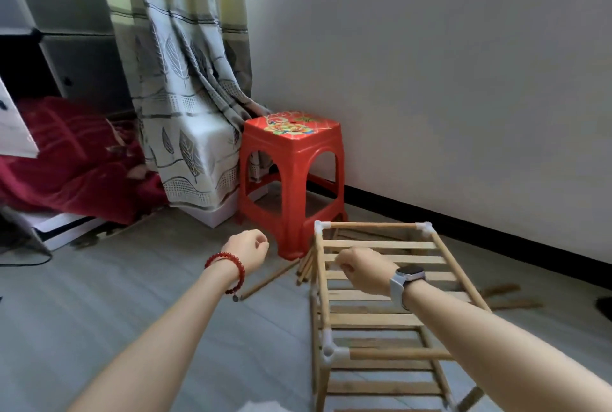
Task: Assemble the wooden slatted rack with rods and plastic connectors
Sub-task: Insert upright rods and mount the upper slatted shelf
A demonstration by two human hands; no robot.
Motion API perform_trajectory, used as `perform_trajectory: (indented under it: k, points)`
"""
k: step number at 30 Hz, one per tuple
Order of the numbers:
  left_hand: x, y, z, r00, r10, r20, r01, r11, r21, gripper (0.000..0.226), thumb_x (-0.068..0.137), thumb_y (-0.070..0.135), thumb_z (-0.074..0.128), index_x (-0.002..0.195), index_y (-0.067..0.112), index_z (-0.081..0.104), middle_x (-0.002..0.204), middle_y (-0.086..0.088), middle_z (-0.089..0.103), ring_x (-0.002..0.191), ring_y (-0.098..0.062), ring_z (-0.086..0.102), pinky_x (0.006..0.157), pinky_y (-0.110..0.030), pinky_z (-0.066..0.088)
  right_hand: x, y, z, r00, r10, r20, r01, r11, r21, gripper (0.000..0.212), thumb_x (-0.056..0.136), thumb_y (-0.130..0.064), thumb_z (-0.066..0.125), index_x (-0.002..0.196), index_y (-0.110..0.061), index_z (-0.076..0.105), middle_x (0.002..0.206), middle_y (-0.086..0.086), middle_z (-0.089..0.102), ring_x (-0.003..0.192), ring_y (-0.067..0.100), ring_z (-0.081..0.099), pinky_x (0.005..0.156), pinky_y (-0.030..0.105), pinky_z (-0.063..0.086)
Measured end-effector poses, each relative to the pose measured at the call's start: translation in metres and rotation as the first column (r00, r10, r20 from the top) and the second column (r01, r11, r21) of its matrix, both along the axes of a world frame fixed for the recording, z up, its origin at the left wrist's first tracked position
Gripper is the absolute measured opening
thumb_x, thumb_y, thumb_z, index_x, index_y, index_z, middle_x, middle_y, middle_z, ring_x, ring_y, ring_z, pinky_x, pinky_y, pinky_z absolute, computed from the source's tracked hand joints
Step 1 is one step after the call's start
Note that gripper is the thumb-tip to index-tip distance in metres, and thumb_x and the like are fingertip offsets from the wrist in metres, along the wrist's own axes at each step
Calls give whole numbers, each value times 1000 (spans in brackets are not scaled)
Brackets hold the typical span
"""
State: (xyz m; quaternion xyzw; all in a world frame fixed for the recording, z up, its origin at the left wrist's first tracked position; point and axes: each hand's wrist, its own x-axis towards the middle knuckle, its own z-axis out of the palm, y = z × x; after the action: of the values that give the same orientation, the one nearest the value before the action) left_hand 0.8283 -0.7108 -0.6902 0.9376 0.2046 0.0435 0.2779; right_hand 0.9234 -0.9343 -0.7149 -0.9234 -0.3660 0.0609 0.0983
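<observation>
Wooden slatted rack (384, 282) stands on the floor beside a red stool (291, 180). Right hand (361, 271), fingers curled, hovers over the top slats; whether it pinches anything cannot be told. Left hand (246, 251) clenched, holding nothing. Spare rods (304, 267) lie near; each should be seated squarely into a white connector (319, 226).

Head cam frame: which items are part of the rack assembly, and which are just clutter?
Job:
- pale wooden slatted rack
- white plastic corner connectors
- loose wooden rods on the floor
- left hand and right hand, fingers curled; whether either grip holds a small part cannot be seen

Lying about:
- red plastic stool
- leaf-print curtain
- dark red blanket
</observation>
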Motion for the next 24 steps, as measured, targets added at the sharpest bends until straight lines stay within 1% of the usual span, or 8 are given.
perform_trajectory:
  k: [3,6,11,14,17,20,22,24]
  points:
    - [22,29,-20,998,59,14,-59,998,-25,25,94,20,44,113,16,60,115,-5,63,109,-24,55,89,-28,43,27,34,-13,997,7,79,-6,1000,-11,31,94,-14,36,117,-14,57,107,7,60,98,30,58,67,31,43]
    - [57,54,-58,996,85,-4,-85,995,-44,27,95,18,43,117,14,58,118,-7,61,110,-23,55,92,-29,44,58,76,-39,991,53,121,-47,998,-52,23,91,-12,40,106,-11,56,103,12,54,97,33,53,66,36,44]
    - [107,84,-149,989,86,-118,-94,994,-59,32,96,20,41,127,15,49,128,-8,52,117,-23,50,97,-31,39,98,159,-112,981,158,111,-133,970,-205,30,86,-9,43,114,-7,53,115,12,51,111,29,45,92,37,33]
    - [129,106,-205,970,96,-222,-113,991,-68,35,97,23,40,130,16,45,133,-8,46,119,-24,49,97,-31,38,120,204,-164,996,-32,-79,18,985,-170,33,87,-6,40,120,-4,45,125,17,44,119,33,39,94,39,35]
    - [147,128,-260,951,98,-292,-122,991,-63,37,97,21,39,133,15,43,134,-10,43,120,-26,47,99,-32,38,143,236,-216,930,-269,-252,228,957,-178,42,90,-6,38,132,-3,36,137,20,34,126,35,33,97,42,36]
    - [162,141,-316,936,80,-344,-97,995,-33,41,97,20,37,138,17,37,138,-9,38,123,-27,42,100,-37,38,173,252,-265,825,-472,-310,426,880,-208,59,93,-8,36,146,1,12,149,20,20,136,33,22,105,41,29]
    - [169,140,-347,927,56,-371,-59,998,2,46,96,19,37,142,19,29,144,-7,33,129,-26,35,102,-38,36,190,254,-291,762,-573,-302,532,820,-212,58,94,-13,37,147,-3,14,149,17,21,136,30,24,105,38,29]
    - [174,131,-374,912,30,-408,-6,998,60,54,97,23,37,146,19,16,153,-4,18,139,-26,17,109,-41,25,205,254,-311,691,-660,-293,631,749,-200,53,95,-14,39,145,-9,21,147,15,24,132,31,31,101,37,33]
